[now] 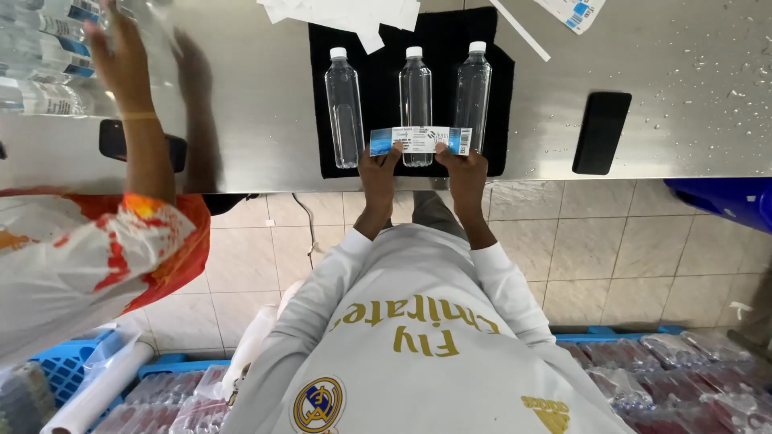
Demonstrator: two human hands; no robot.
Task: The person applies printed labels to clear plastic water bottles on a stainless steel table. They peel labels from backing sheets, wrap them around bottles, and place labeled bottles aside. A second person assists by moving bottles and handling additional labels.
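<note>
A blue and white paper label (pixel 420 140) is stretched flat between my two hands. My left hand (pixel 379 163) pinches its left end and my right hand (pixel 465 165) pinches its right end. The label hangs in front of the lower part of the middle clear plastic bottle (pixel 415 100). That bottle stands with a left bottle (pixel 343 104) and a right bottle (pixel 472 92) on a black mat (pixel 498 120) on a steel table (pixel 257 104). All three have white caps and no labels.
A co-worker's hand (pixel 121 56) reaches to labelled bottles (pixel 48 48) at the far left. White paper strips (pixel 354 14) lie behind the mat; a black phone (pixel 600 133) lies to its right. Blue crates of wrapped bottle packs (pixel 667 362) stand on the tiled floor.
</note>
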